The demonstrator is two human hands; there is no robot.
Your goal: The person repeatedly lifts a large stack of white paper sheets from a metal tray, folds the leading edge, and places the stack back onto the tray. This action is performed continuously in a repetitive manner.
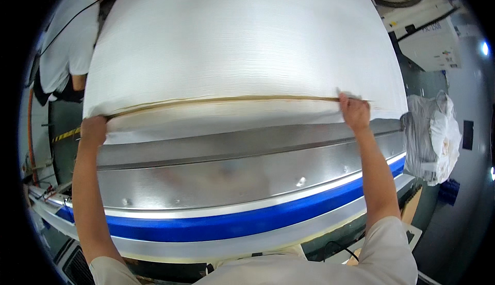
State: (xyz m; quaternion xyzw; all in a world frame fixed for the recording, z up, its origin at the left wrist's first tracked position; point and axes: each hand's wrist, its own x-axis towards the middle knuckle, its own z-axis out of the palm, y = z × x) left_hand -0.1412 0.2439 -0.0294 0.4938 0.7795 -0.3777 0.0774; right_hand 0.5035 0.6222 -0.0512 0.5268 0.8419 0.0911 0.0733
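White fabric (242,37) in a wide sheet, with fine crosswise ripples, covers the table before me. Across its near part runs a long thin brown rod (221,100), slightly bowed in this view. My left hand (94,130) is closed around the rod's left end, by the fabric's left edge. Near the other end, my right hand (356,112) grips the rod, whose tip sticks out a little past the fist. A strip of fabric hangs between the rod and the metal edge. Both arms are stretched forward and apart.
A bare metal ledge (227,182) with a blue band (232,225) lies between me and the fabric. Another person in white (64,42) stands at the far left. A bundle of whitish plastic sheeting (433,135) is at the right, below a white machine housing (430,45).
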